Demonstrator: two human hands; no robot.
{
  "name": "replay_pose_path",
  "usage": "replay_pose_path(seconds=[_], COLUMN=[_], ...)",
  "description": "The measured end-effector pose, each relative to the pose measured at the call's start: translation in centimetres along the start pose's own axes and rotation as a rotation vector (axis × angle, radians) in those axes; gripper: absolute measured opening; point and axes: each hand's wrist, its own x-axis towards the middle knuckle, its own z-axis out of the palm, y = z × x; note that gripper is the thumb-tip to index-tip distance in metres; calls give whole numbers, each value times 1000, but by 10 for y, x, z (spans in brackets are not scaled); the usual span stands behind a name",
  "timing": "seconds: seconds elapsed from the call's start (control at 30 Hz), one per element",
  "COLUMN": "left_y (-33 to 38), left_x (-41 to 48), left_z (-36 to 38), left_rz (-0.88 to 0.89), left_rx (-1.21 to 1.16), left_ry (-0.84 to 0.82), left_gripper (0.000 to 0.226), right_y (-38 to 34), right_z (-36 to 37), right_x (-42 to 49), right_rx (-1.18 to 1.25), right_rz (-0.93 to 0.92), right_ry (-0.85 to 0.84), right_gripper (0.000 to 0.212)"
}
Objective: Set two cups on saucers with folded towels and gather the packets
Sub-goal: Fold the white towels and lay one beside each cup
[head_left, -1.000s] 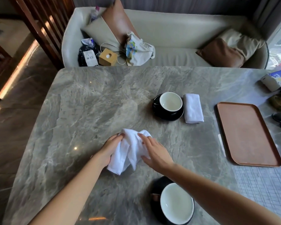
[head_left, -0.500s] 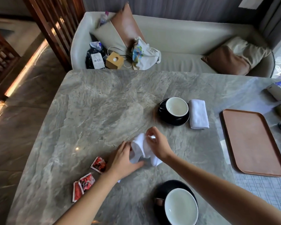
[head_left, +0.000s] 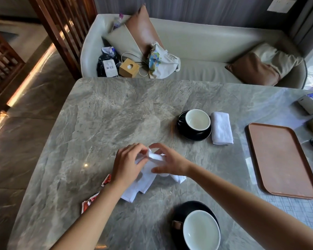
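Note:
A rumpled white towel (head_left: 143, 184) lies mid-table. My left hand (head_left: 127, 164) and my right hand (head_left: 168, 162) both pinch its raised upper edge, facing each other. Behind them a white-lined cup (head_left: 197, 121) stands on a black saucer (head_left: 183, 131), with a folded white towel (head_left: 221, 128) lying right beside it. Near the front edge a second cup (head_left: 201, 231) sits on another black saucer (head_left: 192, 207). Red and white packets (head_left: 89, 202) lie left of my left forearm, one more packet (head_left: 107, 180) partly hidden behind my wrist.
A brown tray (head_left: 280, 159) lies at the table's right. A white box (head_left: 308, 103) sits at the far right edge. Behind the grey marble table (head_left: 107, 114) a sofa (head_left: 197, 44) holds cushions, bags and a tissue box.
Both hands lifted the towel's edge and now pinch it higher up. The view shifted, and the packets appeared left of my arm half a second ago.

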Motion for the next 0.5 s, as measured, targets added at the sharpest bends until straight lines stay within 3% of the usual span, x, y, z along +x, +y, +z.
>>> replay_pose_path(seconds=[0.13,0.23,0.37,0.5], left_y=[-9,-17,-35,-49], left_x=[8,12,9,2], left_z=[-16,-28,-44,-54], left_rz=[-114,-131,-154,-268], left_rx=[-174,-189,-180,-292], left_ry=[114,77,112,173], left_gripper=[18,29,20,32], right_y=[11,25,37,41], right_z=[-2,-11,-27,-46], right_x=[2,1,-4,-7], right_rx=[-121,-196,-93,85], right_rz=[-3,6,-6,10], right_ry=[157,196,182,187], right_gripper=[39,18,16,9])
